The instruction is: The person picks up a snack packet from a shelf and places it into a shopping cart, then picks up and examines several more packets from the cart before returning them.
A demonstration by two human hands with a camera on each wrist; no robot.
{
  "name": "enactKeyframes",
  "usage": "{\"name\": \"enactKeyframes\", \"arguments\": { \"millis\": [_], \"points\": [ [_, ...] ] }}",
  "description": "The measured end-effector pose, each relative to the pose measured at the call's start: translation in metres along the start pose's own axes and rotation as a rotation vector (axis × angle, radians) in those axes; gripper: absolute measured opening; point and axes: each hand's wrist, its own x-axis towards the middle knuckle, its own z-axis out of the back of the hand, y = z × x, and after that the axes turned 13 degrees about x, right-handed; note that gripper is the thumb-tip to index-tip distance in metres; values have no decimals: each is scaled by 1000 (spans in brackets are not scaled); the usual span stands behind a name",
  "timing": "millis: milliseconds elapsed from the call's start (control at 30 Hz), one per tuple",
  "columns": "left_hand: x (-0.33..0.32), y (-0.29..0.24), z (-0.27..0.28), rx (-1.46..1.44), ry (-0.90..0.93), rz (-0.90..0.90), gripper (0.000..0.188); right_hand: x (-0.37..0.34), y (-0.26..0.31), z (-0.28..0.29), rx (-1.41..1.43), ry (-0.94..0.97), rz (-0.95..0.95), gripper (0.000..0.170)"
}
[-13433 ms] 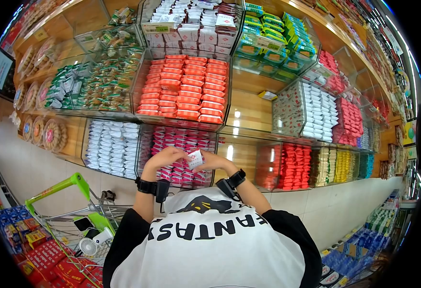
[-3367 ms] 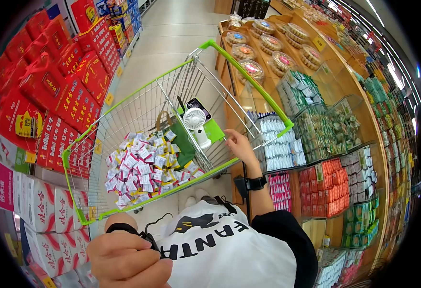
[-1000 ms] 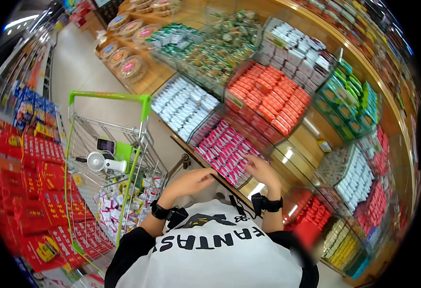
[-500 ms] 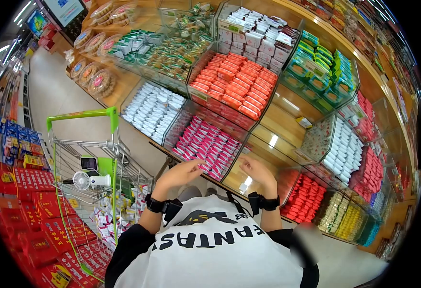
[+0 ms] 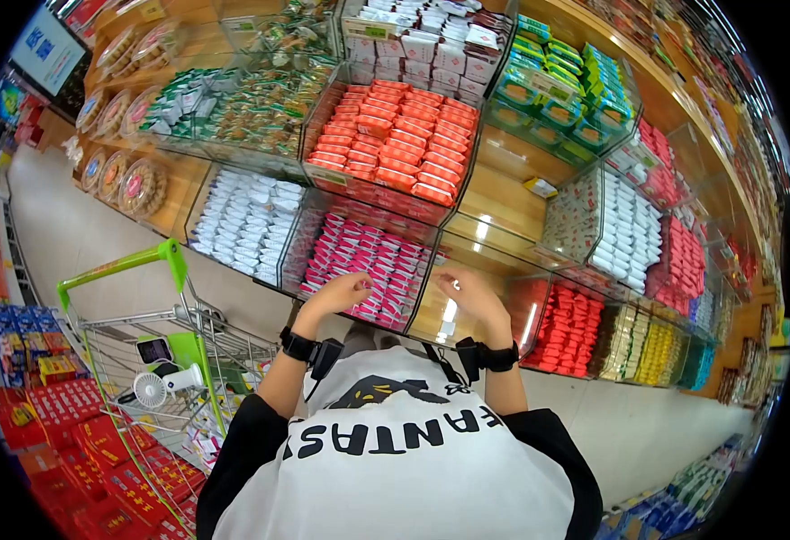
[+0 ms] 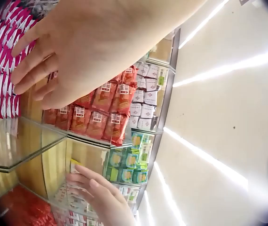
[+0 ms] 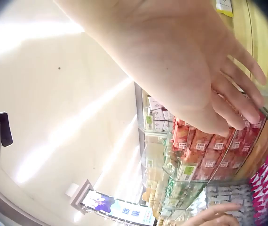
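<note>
My left hand (image 5: 339, 292) hovers over the bin of pink-and-white wrapped packets (image 5: 363, 256), its fingers loosely bent and holding nothing. In the left wrist view, its relaxed fingers (image 6: 37, 66) overlap the edge of these packets. My right hand (image 5: 469, 295) is raised over the bare wooden compartment (image 5: 426, 315) to the right of that bin. The right wrist view shows its fingers (image 7: 237, 101) extended and slightly spread, with nothing in the palm. The two hands are apart, facing each other.
Red-orange packets (image 5: 404, 139) fill the clear bin behind; blue-white packets (image 5: 246, 220) sit to the left, red ones (image 5: 568, 331) to the right. Clear bin walls divide the display. A shopping cart (image 5: 125, 265) with a white fan (image 5: 150, 389) and packets stands at left.
Earlier, the hands held a small packet; later, one was at the cart. Over the last second the view has swung right, and both raised hands have stayed in front of the bins.
</note>
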Motion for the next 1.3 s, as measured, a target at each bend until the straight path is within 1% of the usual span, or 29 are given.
{"name": "enactKeyframes", "arguments": {
  "millis": [100, 133, 200, 233, 267, 300, 333, 367, 400, 433, 467, 500, 533, 567, 633, 667, 700, 800, 867, 933, 967, 1000, 1067, 1100, 1133, 1167, 1200, 1233, 1300],
  "points": [
    [14, 14, -1, -51, 53, 9, 21, 8, 5, 2, -42, -24, 20, 24],
    [15, 18, 0, -53, 67, 9, 21, 11, 10, 1, -55, -3, 74, 23],
    [20, 25, 3, 18, 124, -6, 20, 15, 19, -6, -54, 22, 55, 22],
    [23, 28, 4, 18, 131, -12, 20, 19, 23, -10, -59, 50, 49, 22],
    [26, 31, 5, -25, 184, -3, 20, 26, 18, -17, -61, 44, 44, 22],
    [29, 34, 4, -67, 236, 7, 20, 35, 6, -28, -45, 130, 41, 22],
    [36, 43, -3, -67, 242, 3, 20, 43, -6, -38, -27, 217, 38, 23],
    [44, 56, -12, -103, 297, 27, 20, 52, -14, -48, -27, 211, 31, 23],
    [49, 62, -18, -139, 352, 51, 21, 60, -21, -57, -107, 366, -15, 25],
    [52, 59, -21, -139, 360, 47, 21, 68, -28, -66, -188, 522, -62, 28],
    [57, 54, -24, -123, 458, 99, 22, 74, -37, -75, -186, 517, -68, 28],
    [61, 51, -27, -107, 555, 152, 23, 80, -46, -84, -196, 581, -108, 29],
    [66, 57, -35, -101, 574, 117, 24, 83, -48, -89, -205, 644, -148, 30],
    [70, 63, -44, -100, 582, 114, 24, 83, -51, -94, -202, 639, -155, 30],
    [73, 60, -52, 8, 653, 291, 25, 76, -52, -105, -392, 541, -123, 28],
    [83, 76, -67, 93, 716, 273, 24, 72, -64, -114, -456, 492, -103, 27],
    [88, 85, -76, 95, 724, 270, 24, 67, -65, -118, -452, 489, -110, 27],
    [94, 97, -93, 131, 743, 243, 23, 55, -70, -123, -653, 405, -15, 25],
    [92, 101, -102, -23, 674, 238, 18, 56, -74, -124, -630, 390, -18, 24],
    [94, 99, -107, -78, 686, 273, 16, 57, -76, -125, -612, 375, -19, 23],
    [95, 98, -110, -134, 692, 311, 15, 59, -82, -127, -592, 336, 23, 23],
    [99, 104, -121, -132, 697, 305, 15, 60, -86, -128, -573, 295, 64, 23],
    [112, 124, -147, 76, 497, 145, 19, 58, -78, -127, -576, 252, 93, 20],
    [110, 120, -141, 79, 501, 138, 19, 58, -74, -127, -577, 213, 129, 18],
    [104, 112, -129, 210, 343, -86, 24, 58, -72, -126, -579, 206, 122, 18],
    [99, 102, -118, 334, 179, -309, 28, 57, -70, -125, -566, 189, 174, 18],
    [97, 96, -113, 131, 184, -293, 28, 57, -67, -123, -554, 172, 227, 17],
    [96, 94, -113, 114, 171, -322, 28, 56, -64, -121, -558, 166, 218, 17],
    [99, 93, -117, 123, 213, -309, 28, 55, -59, -118, -460, 73, 243, 19]
  ]
}}
